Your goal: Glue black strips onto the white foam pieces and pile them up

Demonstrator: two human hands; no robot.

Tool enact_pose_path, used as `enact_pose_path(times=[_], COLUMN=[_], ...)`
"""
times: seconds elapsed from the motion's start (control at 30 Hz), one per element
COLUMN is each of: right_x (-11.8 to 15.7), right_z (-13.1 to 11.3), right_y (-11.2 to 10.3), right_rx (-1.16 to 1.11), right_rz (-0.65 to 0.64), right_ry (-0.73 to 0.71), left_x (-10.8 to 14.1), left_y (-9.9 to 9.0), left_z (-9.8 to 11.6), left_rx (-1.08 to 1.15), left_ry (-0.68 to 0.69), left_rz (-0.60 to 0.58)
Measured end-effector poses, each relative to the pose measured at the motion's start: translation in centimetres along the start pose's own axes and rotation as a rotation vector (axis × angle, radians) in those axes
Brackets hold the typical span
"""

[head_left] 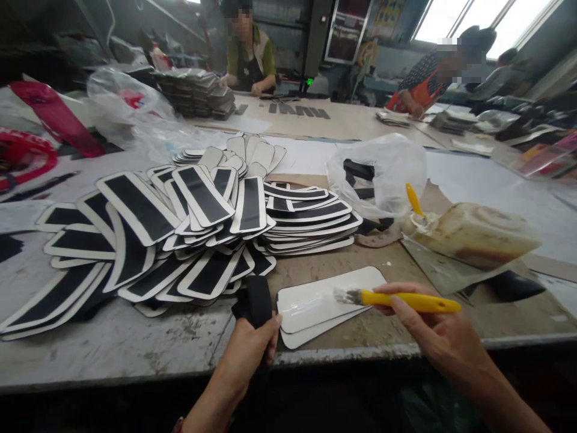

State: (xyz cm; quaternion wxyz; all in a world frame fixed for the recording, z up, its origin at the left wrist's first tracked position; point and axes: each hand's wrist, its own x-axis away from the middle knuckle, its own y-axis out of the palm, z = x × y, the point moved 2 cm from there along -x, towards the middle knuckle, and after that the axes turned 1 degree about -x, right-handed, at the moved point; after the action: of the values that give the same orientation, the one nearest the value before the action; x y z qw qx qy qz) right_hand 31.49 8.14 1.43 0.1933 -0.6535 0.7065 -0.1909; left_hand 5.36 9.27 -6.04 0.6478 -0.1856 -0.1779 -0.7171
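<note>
My right hand (pixel 426 322) is closed around the yellow handle of a brush (pixel 408 300). The bristles rest on a white rounded panel (pixel 315 304), where a wet, shiny smear shows. A second white panel (pixel 300 338) lies partly under the first. My left hand (pixel 252 343) is closed on a black strip (pixel 259 300) at the panel's left end, and its thumb is close to the panel edge. Just beyond spreads a heap of white panels with black strips on them (pixel 148 222), with a neater stack (pixel 311 222) at its right.
A tipped plastic container (pixel 478 234) with a second yellow-handled brush (pixel 413 199) lies at the right. Behind the stack sits a clear plastic bag (pixel 392 168) holding black pieces. Two people (pixel 250 54) work across the table, beside grey stacks (pixel 193 90).
</note>
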Motion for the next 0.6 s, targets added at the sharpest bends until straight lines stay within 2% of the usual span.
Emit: enact_pose_path(times=[0.13, 0.23, 0.3, 0.43, 0.6], right_x=[0.2, -0.3, -0.7, -1.1, -1.9], right_z=[-2.3, -1.7, -0.4, 2.4, 4.1], right_y=[4.6, 5.6, 4.6, 0.6, -3.5], right_rx=[-0.237, -0.232, -0.142, 0.073, 0.376], right_rz=[-0.204, -0.246, -0.205, -0.103, -0.021], right_ry=[-0.032, -0.039, -0.03, 0.014, -0.006], left_x=[-0.1, 0.0, 0.2, 0.2, -0.3], left_y=[0.0, 0.0, 0.0, -0.1, -0.1], left_z=[0.0, -0.1, -0.1, -0.4, -0.9], left_rx=[0.0, -0.015, -0.016, -0.015, -0.037], left_ry=[0.006, 0.01, 0.006, -0.018, -0.009], left_rz=[-0.011, 0.012, 0.029, 0.047, 0.055])
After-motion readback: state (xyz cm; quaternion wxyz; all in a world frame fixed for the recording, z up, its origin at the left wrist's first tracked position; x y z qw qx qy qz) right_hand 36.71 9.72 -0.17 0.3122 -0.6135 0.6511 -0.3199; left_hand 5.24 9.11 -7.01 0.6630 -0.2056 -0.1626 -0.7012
